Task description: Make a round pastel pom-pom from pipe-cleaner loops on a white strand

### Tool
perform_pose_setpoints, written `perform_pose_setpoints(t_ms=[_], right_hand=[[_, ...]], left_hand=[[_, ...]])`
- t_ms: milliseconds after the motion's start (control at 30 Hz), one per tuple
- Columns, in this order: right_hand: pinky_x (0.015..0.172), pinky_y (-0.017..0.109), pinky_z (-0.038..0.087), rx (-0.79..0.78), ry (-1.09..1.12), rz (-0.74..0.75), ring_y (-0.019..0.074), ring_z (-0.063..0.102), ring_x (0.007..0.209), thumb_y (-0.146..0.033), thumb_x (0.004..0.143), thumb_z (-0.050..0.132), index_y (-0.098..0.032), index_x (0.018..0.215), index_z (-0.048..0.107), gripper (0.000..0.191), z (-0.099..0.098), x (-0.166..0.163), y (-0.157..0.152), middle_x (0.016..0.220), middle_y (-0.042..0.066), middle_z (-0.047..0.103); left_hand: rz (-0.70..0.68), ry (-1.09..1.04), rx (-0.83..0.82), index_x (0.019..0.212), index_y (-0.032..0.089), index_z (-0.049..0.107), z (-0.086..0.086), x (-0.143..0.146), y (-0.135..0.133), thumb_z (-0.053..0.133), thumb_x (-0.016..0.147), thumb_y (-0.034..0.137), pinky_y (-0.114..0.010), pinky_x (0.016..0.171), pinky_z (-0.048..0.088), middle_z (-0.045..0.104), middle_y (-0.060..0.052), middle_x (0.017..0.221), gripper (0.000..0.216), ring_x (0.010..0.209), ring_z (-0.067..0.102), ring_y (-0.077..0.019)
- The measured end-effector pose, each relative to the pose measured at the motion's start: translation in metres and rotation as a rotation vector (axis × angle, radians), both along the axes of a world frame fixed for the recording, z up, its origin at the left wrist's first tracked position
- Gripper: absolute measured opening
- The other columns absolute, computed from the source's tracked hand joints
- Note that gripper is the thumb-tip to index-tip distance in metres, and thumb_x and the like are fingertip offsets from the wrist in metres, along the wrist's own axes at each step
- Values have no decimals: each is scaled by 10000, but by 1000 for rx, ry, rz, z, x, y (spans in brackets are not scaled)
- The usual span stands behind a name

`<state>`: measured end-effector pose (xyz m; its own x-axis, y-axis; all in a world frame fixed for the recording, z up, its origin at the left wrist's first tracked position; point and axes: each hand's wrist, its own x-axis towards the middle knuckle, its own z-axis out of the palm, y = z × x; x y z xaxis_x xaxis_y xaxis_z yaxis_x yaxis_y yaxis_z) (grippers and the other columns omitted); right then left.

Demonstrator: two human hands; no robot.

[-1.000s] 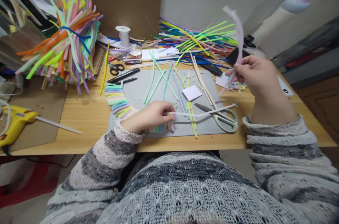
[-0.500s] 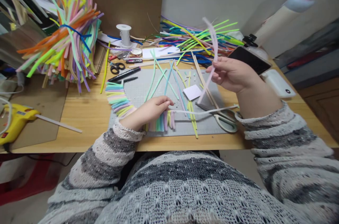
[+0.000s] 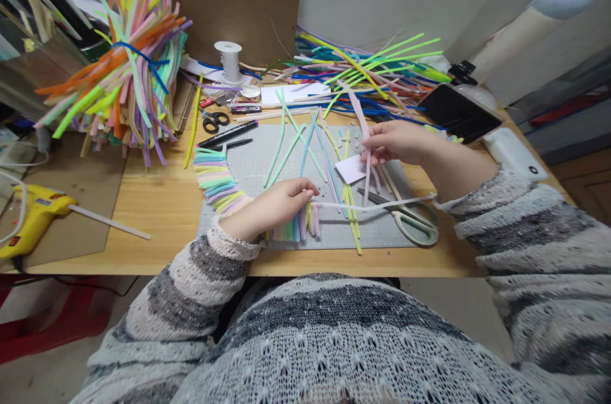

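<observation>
My left hand (image 3: pixel 281 202) is closed around a strip of short pastel pipe cleaner pieces (image 3: pixel 217 178) that curves out from behind the wrist. A bare white pipe cleaner (image 3: pixel 375 207) sticks out of the strip to the right, past the scissors (image 3: pixel 421 228). Between the fingertips of my right hand (image 3: pixel 398 140) hang pale pink pipe cleaners (image 3: pixel 359 110), pinched partway along and held over the mat. Just below and left of those fingers lies a white square card (image 3: pixel 351 168). Yellow pipe cleaners (image 3: pixel 354 232) cross under the white one.
A grey cutting mat (image 3: pixel 245 165) bears loose green and blue pipe cleaners. Behind it are markers (image 3: pixel 228 135), small black scissors (image 3: pixel 216 121), a spool (image 3: pixel 230 63) and a colourful pile (image 3: pixel 377 70). A tied bundle (image 3: pixel 121 73) and yellow glue gun (image 3: pixel 35 210) stand left; a phone (image 3: pixel 461 112) right.
My right hand has come down toward the mat with the pink pipe cleaners, which now hang lower. The left hand keeps its hold on the strip. The view has shifted slightly.
</observation>
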<state>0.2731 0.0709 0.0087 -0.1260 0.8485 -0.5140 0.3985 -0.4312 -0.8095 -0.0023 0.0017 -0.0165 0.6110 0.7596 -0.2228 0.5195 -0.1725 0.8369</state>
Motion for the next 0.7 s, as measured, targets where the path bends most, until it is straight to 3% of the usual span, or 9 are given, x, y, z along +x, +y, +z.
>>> perform_pose_setpoints(t_ms=[200, 500, 700], right_hand=[[385, 179, 439, -150, 7, 43, 110, 598, 463, -193, 765, 650, -193, 674, 555, 131, -16, 3, -8, 620, 51, 688], [375, 139, 407, -95, 76, 14, 60, 542, 423, -184, 837, 609, -170, 716, 532, 145, -28, 16, -27, 662, 40, 688], [358, 146, 418, -66, 45, -110, 71, 547, 396, -161, 833, 600, -172, 744, 503, 132, -41, 25, -36, 605, 26, 664]], left_hand=[[-12, 11, 7, 1018, 184, 611, 2, 0, -2, 409, 907, 312, -356, 876, 449, 661, -61, 1049, 264, 961, 591, -196], [-26, 33, 7, 1035, 195, 599, 2, 0, -3, 416, 901, 328, -370, 892, 455, 660, -62, 1065, 263, 973, 596, -198], [-31, 18, 20, 1038, 200, 599, -4, -1, -2, 418, 904, 352, -372, 902, 455, 661, -60, 1065, 272, 968, 594, -194]])
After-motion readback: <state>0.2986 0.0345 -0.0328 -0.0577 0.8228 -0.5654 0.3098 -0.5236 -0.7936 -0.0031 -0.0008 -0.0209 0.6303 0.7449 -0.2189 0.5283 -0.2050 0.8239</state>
